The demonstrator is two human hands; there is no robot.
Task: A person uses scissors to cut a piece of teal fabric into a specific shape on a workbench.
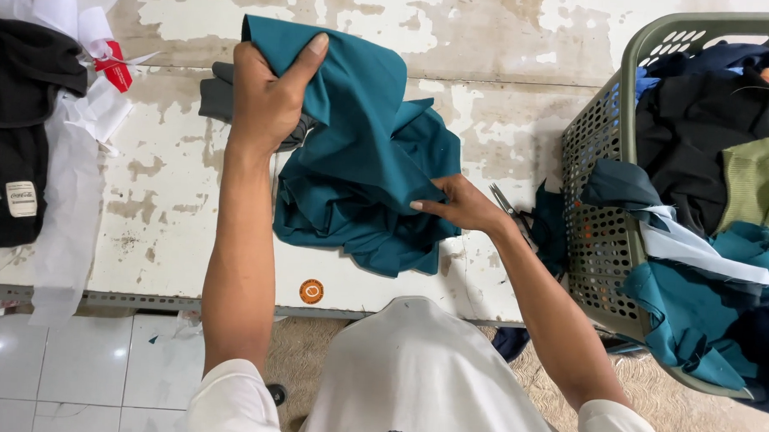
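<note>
A teal garment (361, 155) lay bunched on the chipped white worktop (164, 174), running away from the person. The left hand (269, 97) gripped its far upper edge; the right hand (462, 203) pinched a near fold. Scissors (508, 207) (partly hidden) lay just right, beside a clothes-filled laundry basket (604, 147).

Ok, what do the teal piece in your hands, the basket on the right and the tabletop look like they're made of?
Teal piece: thin woven cloth, matte; it folds softly and creases where the left hand and right hand pinch it. Basket: probably moulded plastic, grey-green, with regular holes. Tabletop: hard board with white paint flaking off; the base material is unclear.
</note>
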